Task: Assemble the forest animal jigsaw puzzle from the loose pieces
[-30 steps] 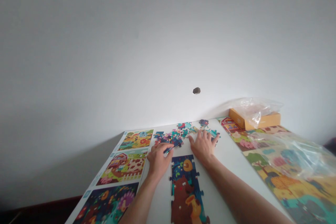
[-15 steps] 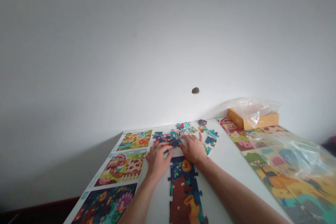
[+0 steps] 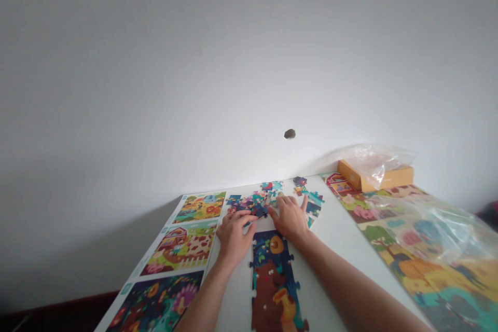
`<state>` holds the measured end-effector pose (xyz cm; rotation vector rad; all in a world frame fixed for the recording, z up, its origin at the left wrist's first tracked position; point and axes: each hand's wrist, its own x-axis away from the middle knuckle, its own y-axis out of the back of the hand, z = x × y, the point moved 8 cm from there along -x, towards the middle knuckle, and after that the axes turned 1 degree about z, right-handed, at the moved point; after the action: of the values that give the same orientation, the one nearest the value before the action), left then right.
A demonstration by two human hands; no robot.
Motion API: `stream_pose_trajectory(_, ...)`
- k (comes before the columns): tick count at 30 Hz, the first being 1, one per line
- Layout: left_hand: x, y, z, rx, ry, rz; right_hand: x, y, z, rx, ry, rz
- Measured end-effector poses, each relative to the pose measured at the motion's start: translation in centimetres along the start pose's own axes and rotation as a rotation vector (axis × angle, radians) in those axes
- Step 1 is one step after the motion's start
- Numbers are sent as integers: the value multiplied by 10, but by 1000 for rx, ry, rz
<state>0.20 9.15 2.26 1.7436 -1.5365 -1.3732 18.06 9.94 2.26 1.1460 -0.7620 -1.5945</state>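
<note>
The left hand (image 3: 234, 236) is seen curled low at the near edge of a heap of loose jigsaw pieces (image 3: 252, 205), its fingers (image 3: 241, 215) pressed together above a dark blue piece (image 3: 259, 211); whether that piece is being pinched cannot be told from this view. Just beside it, the right hand (image 3: 290, 218) is held open and angled down, with its fingers (image 3: 304, 203) spread and a group of teal jigsaw pieces (image 3: 313, 208) lying close by. The heap is spread across the far part of a white table (image 3: 330, 238), against a white wall (image 3: 155, 62). Directly below the hands, an assembled jigsaw strip (image 3: 270, 285) showing a brown bear with a honey pot is laid flat. Down the left side, three printed picture cards are lined up, a farm scene (image 3: 179, 249) among them. To the right, a large printed picture sheet (image 3: 412, 254) is partly covered by clear plastic film (image 3: 431, 233), and a clear plastic bag (image 3: 373, 161) is draped over an orange cardboard box (image 3: 385, 179).
</note>
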Motion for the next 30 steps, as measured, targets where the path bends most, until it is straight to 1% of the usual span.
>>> stream_pose_trajectory(2,0,-1,0,-2,-6,6,0,6,-6,24,-54,-48)
stream_pose_trajectory(4,0,-1,1,-2,-12,8,0,11,-21,81,-177,-104)
stream_pose_trajectory(6,0,-2,2,0,-13,8,0,11,-36,130,-273,-111)
stream_pose_trajectory(7,0,-2,2,0,-12,8,0,10,-40,142,-288,-98)
stream_pose_trajectory(9,1,-2,2,0,-7,11,-2,6,-41,141,-255,-65)
stream_pose_trajectory(12,0,-3,3,-4,8,23,-5,3,-33,99,-150,-32)
stream_pose_trajectory(15,0,-4,3,-1,21,37,-6,4,-27,66,-103,-39)
stream_pose_trajectory(19,0,-5,3,5,25,49,-6,7,-31,59,-136,-87)
stream_pose_trajectory(24,-1,-5,4,4,26,48,-6,2,-33,59,-145,-26)
stream_pose_trajectory(30,0,-6,4,-6,22,47,-7,1,-34,87,-171,-4)
